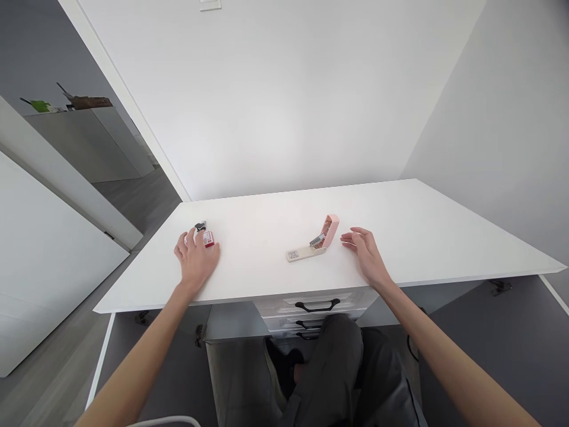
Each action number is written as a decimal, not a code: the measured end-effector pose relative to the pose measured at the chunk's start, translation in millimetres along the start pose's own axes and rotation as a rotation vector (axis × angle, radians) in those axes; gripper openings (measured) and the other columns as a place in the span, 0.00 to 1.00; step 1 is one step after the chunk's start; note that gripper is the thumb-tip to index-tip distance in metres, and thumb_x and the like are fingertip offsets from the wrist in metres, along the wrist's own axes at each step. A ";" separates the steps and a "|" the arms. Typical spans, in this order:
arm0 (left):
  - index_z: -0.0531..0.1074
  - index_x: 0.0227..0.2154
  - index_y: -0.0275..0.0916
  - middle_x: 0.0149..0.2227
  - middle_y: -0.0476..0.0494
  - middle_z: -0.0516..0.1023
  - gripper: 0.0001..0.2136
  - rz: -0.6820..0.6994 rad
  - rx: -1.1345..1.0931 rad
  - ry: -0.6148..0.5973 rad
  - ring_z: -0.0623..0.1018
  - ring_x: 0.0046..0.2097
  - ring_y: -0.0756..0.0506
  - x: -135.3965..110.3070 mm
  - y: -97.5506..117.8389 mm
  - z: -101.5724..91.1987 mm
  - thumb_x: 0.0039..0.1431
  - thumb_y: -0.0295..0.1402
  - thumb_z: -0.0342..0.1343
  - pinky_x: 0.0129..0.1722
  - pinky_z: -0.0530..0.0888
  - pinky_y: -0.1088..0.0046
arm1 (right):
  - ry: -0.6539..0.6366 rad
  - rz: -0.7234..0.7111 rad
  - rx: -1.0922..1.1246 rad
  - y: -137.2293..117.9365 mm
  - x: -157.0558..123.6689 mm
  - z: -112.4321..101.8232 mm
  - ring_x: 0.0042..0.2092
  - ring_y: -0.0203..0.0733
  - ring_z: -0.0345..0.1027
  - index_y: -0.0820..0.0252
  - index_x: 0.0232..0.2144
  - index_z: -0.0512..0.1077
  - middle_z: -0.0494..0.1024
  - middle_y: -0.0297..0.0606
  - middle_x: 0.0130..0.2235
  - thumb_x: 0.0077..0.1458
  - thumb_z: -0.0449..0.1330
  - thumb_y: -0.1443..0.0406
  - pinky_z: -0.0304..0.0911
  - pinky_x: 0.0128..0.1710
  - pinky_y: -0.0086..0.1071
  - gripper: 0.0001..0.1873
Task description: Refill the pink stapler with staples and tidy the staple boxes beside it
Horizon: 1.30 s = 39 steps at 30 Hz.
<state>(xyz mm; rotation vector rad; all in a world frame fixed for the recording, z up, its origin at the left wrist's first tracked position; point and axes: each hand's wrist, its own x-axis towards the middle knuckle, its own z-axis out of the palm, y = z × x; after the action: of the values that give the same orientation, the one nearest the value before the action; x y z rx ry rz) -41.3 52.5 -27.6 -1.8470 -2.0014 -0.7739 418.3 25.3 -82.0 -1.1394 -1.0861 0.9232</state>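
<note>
On the white bench (253,255), a pink-and-cream stapler (317,240) is seen hinged open at the centre, its metal magazine exposed. At its nine o'clock, a small red-and-white box (208,238) is partly covered by the left hand (198,263), fingers spread; whether it is gripped cannot be told. A small black object (200,226) is seen at the box's twelve o'clock. At the stapler's three o'clock, the right hand (366,256) is held just beside it, fingers loosely bent, thumb gap narrow.

The red-and-white box (208,238) and stapler (317,241) bear markings (293,254) too small to read.
</note>
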 end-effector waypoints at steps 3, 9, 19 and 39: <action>0.68 0.61 0.31 0.63 0.22 0.73 0.29 0.010 0.035 -0.096 0.54 0.73 0.22 8.5 -22.5 -5.5 0.66 0.48 0.47 0.68 0.51 0.37 | -0.012 -0.002 -0.032 -1.1 -0.5 0.2 0.61 0.49 0.73 0.50 0.55 0.66 0.77 0.43 0.54 0.69 0.54 0.43 0.68 0.66 0.53 0.24; 0.74 0.57 0.42 0.61 0.35 0.79 0.24 0.266 -0.067 -0.277 0.58 0.74 0.29 9.6 -19.1 -10.7 0.67 0.48 0.45 0.70 0.49 0.41 | -0.015 -0.020 -0.053 -1.7 -0.8 -0.8 0.60 0.50 0.73 0.50 0.54 0.67 0.78 0.42 0.53 0.69 0.54 0.43 0.69 0.63 0.52 0.24; 0.75 0.53 0.46 0.57 0.38 0.81 0.23 0.064 -0.533 -0.248 0.74 0.64 0.32 -10.1 38.2 -23.9 0.62 0.55 0.59 0.65 0.66 0.47 | -0.010 -0.021 -0.058 -5.8 -1.6 1.1 0.58 0.50 0.74 0.52 0.52 0.68 0.78 0.44 0.52 0.67 0.55 0.42 0.69 0.63 0.52 0.25; 0.70 0.58 0.45 0.62 0.39 0.77 0.26 0.108 -0.523 -0.266 0.80 0.58 0.36 -21.2 49.1 -53.5 0.65 0.55 0.59 0.54 0.77 0.57 | -0.025 -0.033 -0.097 -5.3 -3.4 1.1 0.57 0.50 0.75 0.55 0.49 0.71 0.80 0.46 0.53 0.66 0.59 0.47 0.68 0.61 0.51 0.21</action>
<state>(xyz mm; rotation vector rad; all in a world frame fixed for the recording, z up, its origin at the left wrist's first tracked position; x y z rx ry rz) 2.5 5.4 12.3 -2.4388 -1.9559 -1.1564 416.6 21.2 -77.4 -1.1888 -1.1775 0.8685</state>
